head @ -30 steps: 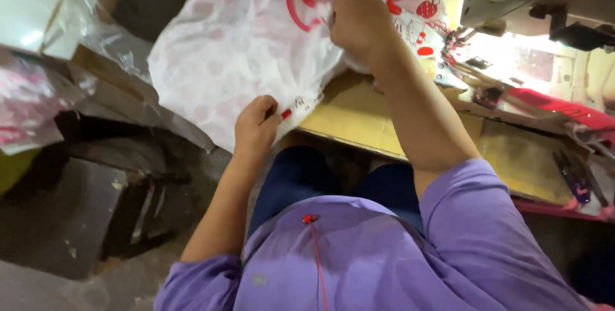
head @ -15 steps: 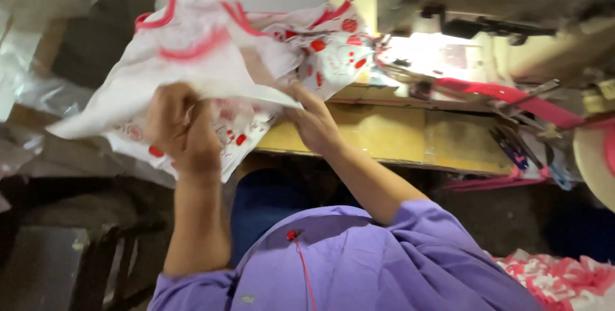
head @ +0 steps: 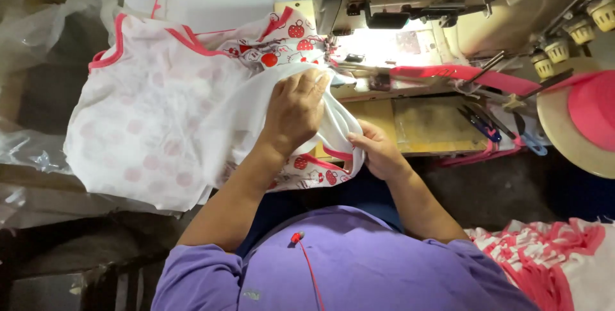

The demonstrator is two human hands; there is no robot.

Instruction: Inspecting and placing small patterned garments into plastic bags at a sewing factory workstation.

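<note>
In front of the sewing machine (head: 448,3), on the near side of its lit needle area, we see the garment (head: 160,119), a white top printed with red berries and edged in pink trim. It is the largest loose thing here, and most of it spills off to the left of the machine, hanging over the table (head: 429,125) edge toward the lap. We judge it light, thin and thoroughly floppy: it will fold and slide wherever it is not held, though it looks in no way fragile. The sensible places to take it are the bound pink edges, which are firmer than the body cloth, and the bunched part closest to the machine.

Its long axis runs roughly left to right, from the hanging body far left of the machine to the gathered end that points in at the needle.

The left hand (head: 295,112) lies flat on top of the cloth just in front of the machine, fingers spread and pressing rather than closed, so its grip is wide. The right hand (head: 378,151), nearer the body than the machine, has its grip closed on a fold of the garment at the pink-trimmed hem.

Right of the machine, small scissors (head: 477,122) lie on the table, and a pink strip (head: 461,77) feeds in toward the needle.
</note>
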